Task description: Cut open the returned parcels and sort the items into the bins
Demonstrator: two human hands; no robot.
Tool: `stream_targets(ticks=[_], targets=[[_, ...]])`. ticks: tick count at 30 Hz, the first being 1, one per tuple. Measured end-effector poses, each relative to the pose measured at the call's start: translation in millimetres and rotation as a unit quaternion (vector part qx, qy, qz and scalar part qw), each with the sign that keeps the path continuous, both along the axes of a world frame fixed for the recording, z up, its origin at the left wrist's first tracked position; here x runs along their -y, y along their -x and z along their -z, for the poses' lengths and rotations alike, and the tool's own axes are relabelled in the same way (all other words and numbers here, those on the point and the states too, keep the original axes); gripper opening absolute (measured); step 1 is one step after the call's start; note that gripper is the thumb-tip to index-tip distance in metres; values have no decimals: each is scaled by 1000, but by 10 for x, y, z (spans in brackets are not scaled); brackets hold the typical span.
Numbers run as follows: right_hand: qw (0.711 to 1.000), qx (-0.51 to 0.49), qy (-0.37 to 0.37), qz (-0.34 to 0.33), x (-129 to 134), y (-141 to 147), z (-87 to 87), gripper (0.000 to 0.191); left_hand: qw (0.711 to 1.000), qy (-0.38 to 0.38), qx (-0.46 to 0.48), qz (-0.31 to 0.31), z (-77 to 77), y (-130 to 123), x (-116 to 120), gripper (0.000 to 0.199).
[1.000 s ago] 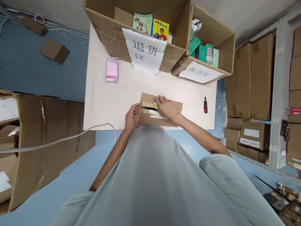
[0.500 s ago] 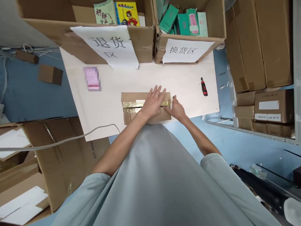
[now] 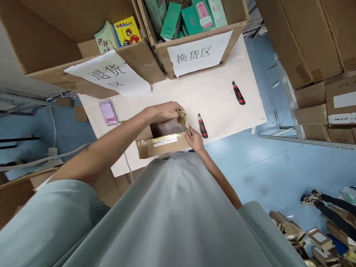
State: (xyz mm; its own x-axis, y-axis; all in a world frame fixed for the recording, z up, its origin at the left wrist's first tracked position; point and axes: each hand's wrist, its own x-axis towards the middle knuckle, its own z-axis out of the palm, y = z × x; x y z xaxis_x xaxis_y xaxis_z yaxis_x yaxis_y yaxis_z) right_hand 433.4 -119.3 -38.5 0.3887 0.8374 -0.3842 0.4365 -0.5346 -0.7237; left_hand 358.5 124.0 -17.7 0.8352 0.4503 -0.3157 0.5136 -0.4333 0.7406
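A small brown carton point(image 3: 164, 148) lies on the white table in front of me, its top opened along the taped seam. Inside it shows something whitish and translucent point(image 3: 169, 128), too unclear to name. My left hand point(image 3: 168, 110) reaches over the carton's far side, fingers closed on a taped flap at its right end. At the near right corner, my right hand point(image 3: 195, 141) pinches the taped edge. Shiny tape point(image 3: 184, 120) bunches between both hands. Just right of them lies a red-and-black utility knife point(image 3: 203, 127), touched by neither hand.
Another utility knife point(image 3: 238, 93) lies farther right. A blurred purple item point(image 3: 108, 112) is at the table's left. Two large labelled cartons stand behind, one with booklets point(image 3: 126, 31), one with green boxes point(image 3: 191, 21). A person's legs point(image 3: 333, 207) show at lower right, near boxes on the floor.
The carton's top has come open, and both hands have shifted to its right-end flaps. A utility knife now lies where my right hand held something dark. The view has turned.
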Motion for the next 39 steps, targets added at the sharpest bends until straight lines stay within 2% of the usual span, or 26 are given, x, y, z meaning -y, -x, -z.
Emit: stream_targets(ticks=[1, 2, 3, 4, 7, 8, 10, 13, 16, 20, 22, 26, 31, 33, 35, 37, 39], targets=[[1000, 5, 0, 7, -3, 10, 12, 53, 996, 35, -24, 75, -17, -19, -133, 24], [1000, 14, 2, 12, -5, 15, 19, 55, 992, 45, -38, 116, -24, -46, -253, 26], [1000, 25, 6, 13, -6, 16, 18, 56, 990, 38, -45, 126, -22, -77, -356, 30], [999, 37, 10, 9, -4, 11, 10, 59, 993, 16, -44, 112, -15, -104, -441, 36], [997, 76, 20, -27, 16, -42, -77, 72, 997, -71, -6, 5, -4, -92, -583, 65], [994, 96, 23, -42, 25, -73, -125, 76, 995, -98, 20, -23, -17, -37, -591, 70], [986, 144, 21, -75, 37, -149, -240, 81, 985, -145, 78, -58, -76, 162, -540, 68], [967, 177, -22, -180, 35, -276, -414, 75, 970, -201, 105, -91, -212, 643, -287, 48], [933, 175, -57, -308, 6, -371, -538, 76, 967, -217, 43, -125, -313, 1218, 118, 31], [890, 222, -49, -396, -66, -383, -633, 96, 975, -177, -17, -136, -308, 1874, 656, 38], [877, 247, -37, -411, -93, -337, -671, 93, 976, -161, -28, -147, -279, 2085, 867, 47], [872, 276, 8, -405, -34, -193, -720, 63, 973, -159, -34, -166, -272, 2264, 1166, 55], [872, 275, 28, -403, 177, -146, -699, 47, 976, -124, -9, -177, -338, 2326, 1375, 39], [889, 235, 11, -394, 185, -233, -685, 40, 977, -106, 10, -183, -352, 2357, 1421, 34], [925, 165, -6, -343, 119, -362, -674, 34, 977, -99, 23, -188, -351, 2354, 1448, 31], [964, 116, -6, -239, 2, -491, -658, 34, 978, -109, 18, -177, -341, 2264, 1462, 25], [985, 118, 30, -122, -134, -581, -627, 37, 981, -126, 5, -149, -328, 2052, 1478, 22]])
